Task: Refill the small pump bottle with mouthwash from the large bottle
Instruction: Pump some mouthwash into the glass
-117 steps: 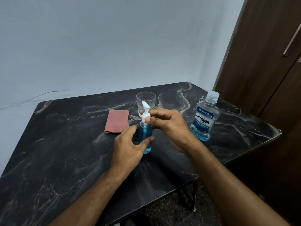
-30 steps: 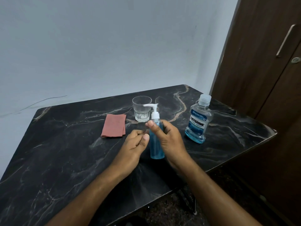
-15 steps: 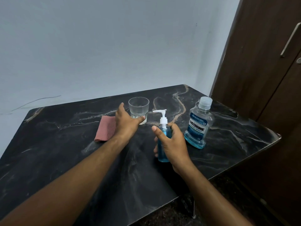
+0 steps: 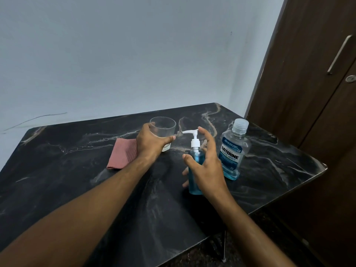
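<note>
Two hands are out over the dark marbled worktop [image 4: 77, 189], and four things stand or lie on it. The left hand [image 4: 149, 144] is curled round the one clear drinking glass [image 4: 163, 130], thumb on the near side and fingers wrapped to the far side, with the glass upright. Just to the left of that wrist lies a single folded pink cloth [image 4: 121, 156], flat on the worktop.

The right hand [image 4: 207, 166] is wrapped round the lower body of the one small pump bottle [image 4: 195, 160], which stands upright and holds blue liquid; fingertips show past its left side, the thumb sits across the front, and the forefinger is lifted up beside the white pump head, whose spout points toward the glass. I cannot tell whether that forefinger touches the pump.

Just to the right of the right hand stands the one large Listerine bottle [image 4: 233, 151], capped, upright, blue liquid low inside it.
</note>
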The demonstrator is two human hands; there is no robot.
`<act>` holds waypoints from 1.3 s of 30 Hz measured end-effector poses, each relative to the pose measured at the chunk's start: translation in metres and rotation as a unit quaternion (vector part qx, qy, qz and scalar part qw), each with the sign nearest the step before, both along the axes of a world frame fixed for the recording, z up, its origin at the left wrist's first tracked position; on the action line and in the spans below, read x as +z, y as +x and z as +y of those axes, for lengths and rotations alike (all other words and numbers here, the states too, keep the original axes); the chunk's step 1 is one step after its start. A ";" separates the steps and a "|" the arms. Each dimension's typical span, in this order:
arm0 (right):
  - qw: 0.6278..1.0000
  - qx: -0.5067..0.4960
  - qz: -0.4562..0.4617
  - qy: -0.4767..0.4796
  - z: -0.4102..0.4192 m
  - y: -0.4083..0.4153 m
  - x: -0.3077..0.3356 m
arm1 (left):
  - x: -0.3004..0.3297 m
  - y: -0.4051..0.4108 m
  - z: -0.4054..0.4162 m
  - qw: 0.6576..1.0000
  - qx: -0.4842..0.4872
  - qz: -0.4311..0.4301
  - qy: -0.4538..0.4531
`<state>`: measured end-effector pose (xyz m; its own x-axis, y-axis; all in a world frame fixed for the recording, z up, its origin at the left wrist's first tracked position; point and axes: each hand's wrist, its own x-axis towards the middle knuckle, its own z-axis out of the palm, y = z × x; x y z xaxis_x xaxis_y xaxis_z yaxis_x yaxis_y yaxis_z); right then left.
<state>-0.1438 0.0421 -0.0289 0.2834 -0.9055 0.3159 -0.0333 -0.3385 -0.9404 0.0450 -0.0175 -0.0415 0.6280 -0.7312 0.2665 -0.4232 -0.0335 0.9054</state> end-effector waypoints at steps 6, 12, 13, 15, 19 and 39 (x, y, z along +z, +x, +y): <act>0.999 -0.006 0.027 -0.039 0.002 0.001 0.005 | 0.006 0.003 0.062 0.995 -0.081 -0.044 -0.045; 0.997 0.038 0.056 -0.047 0.014 0.000 0.003 | 0.002 0.004 0.123 0.989 -0.112 -0.079 -0.053; 0.996 0.038 0.063 -0.055 0.016 -0.001 0.002 | 0.000 0.004 0.130 0.988 -0.125 -0.075 -0.052; 0.994 0.040 0.072 -0.067 0.018 -0.001 0.000 | -0.003 0.003 0.139 0.986 -0.148 -0.056 -0.054; 0.992 0.058 0.076 -0.084 0.024 0.002 0.002 | -0.008 -0.001 0.144 0.985 -0.163 -0.029 -0.057; 0.974 0.090 0.154 -0.137 0.019 0.000 0.006 | -0.011 -0.002 0.146 0.981 -0.175 -0.033 -0.072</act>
<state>-0.1438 0.0608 -0.0228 0.5489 -0.7259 0.4146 -0.2158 -0.6021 -0.7687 0.0425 0.1282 -0.0521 0.3226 -0.8507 0.4151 -0.4443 0.2511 0.8600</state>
